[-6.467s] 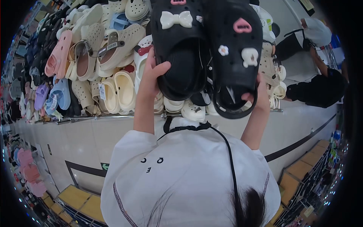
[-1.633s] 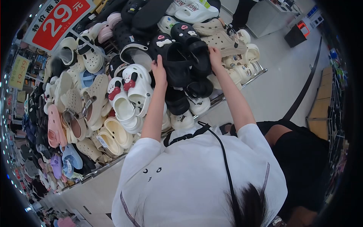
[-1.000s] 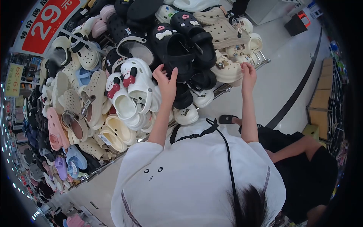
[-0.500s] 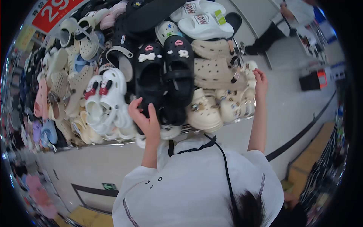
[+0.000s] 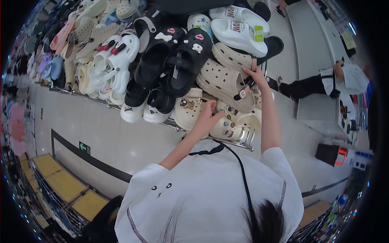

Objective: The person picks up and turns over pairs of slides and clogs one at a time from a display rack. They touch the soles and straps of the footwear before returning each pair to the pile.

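My right hand (image 5: 258, 77) is at the heel end of a pair of beige clogs, its fingers closed around the strap area of the lower beige clog (image 5: 221, 81). The upper beige clog (image 5: 233, 56) lies just above it. My left hand (image 5: 207, 117) hovers over cream clogs with charms (image 5: 187, 104), fingers half curled, thumb apart, and nothing held. Left of the beige pair lie black clogs (image 5: 189, 60) with pink and white charms. White slides (image 5: 235, 34) with a green tag rest above.
Many more clogs fill the metal-railed rack (image 5: 178, 128), among them white ones with red bows (image 5: 117, 60). A person in a white top (image 5: 351, 81) stands to the right by a grey shelf (image 5: 310, 48). Yellow boards (image 5: 60, 170) are at lower left.
My view has turned and shifted right along the rack. My left hand has left the black clogs for the cream ones; my right hand has come in onto the beige clogs.
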Available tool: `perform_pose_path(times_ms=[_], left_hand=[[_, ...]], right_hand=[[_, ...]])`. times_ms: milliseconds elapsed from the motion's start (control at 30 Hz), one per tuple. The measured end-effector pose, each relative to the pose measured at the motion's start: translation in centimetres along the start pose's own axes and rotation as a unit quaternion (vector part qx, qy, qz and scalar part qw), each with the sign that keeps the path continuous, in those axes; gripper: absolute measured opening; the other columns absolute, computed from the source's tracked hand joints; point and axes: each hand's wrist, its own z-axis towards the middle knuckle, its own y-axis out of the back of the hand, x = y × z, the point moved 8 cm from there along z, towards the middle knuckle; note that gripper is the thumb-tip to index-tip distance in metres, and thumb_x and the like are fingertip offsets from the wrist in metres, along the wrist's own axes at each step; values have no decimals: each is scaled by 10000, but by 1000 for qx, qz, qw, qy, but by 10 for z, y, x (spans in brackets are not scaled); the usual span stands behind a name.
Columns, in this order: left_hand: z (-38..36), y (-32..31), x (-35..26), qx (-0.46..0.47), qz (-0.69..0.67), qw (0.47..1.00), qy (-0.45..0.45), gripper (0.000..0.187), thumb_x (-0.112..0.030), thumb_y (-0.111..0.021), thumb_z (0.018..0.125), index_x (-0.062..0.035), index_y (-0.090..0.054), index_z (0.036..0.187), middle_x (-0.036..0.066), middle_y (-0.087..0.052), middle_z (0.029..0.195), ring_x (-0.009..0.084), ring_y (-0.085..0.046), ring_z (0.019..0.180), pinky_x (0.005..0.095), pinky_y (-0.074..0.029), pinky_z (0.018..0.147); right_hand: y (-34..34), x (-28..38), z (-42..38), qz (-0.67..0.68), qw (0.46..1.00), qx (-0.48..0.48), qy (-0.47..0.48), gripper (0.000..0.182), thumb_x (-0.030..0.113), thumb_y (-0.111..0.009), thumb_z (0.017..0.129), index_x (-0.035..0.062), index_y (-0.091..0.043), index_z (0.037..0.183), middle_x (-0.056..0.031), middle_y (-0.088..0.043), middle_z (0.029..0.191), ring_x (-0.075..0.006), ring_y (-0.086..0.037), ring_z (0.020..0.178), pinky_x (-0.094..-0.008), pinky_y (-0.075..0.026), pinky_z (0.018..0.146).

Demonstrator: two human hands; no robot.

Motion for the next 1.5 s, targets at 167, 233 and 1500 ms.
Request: perform_pose_path(times_ms=[167, 233, 1500], left_hand=[[29, -40, 5, 54, -131, 983, 115, 877, -221, -742, 666, 24, -165, 1279, 210, -363, 1189, 229, -405, 1116, 303, -349, 931], [46, -46, 23, -24, -125, 989, 77, 944, -196, -763, 637, 6, -76, 1252, 191, -351, 1181, 212, -412, 1088, 284, -362, 911], [17, -74, -19, 59, -536, 838, 85, 543, -143, -625, 761, -91, -360, 1232, 55, -446, 1217, 196, -452, 1105, 368, -359, 948]], right_hand=[[4, -4, 5, -12, 999, -15, 46, 601, 328, -736, 655, -25, -516, 1089, -89, -589, 982, -159, -549, 860, -268, -421, 779], [7, -5, 8, -22, 999, -6, 47, 586, 351, -722, 660, -36, -531, 1057, -97, -595, 954, -164, -554, 843, -273, -426, 767], [44, 27, -130, 294, 940, -130, 113, 314, 220, -599, 827, 15, -520, 1052, -37, -574, 952, -87, -531, 832, -220, -422, 731]])
